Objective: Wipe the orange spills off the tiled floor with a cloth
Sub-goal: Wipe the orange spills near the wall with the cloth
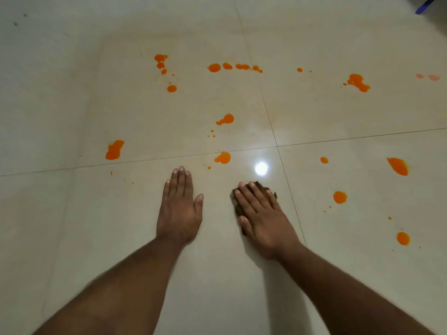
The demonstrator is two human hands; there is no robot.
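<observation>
Pressing a dark cloth (262, 187) flat under the right hand (263, 216) with straight fingers, seemingly readying a wipe; bracing with the left hand (179, 209), released and flat on the floor (72, 226); orange spills (223, 157) lying untouched just beyond.

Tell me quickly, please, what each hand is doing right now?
Left hand: open, flat on the floor.
Right hand: open, pressing the cloth down.

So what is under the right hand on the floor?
A dark brown cloth lies under the right hand, pressed flat to the tiled floor. Only its edges show past the fingers; the hand covers the rest.
</observation>
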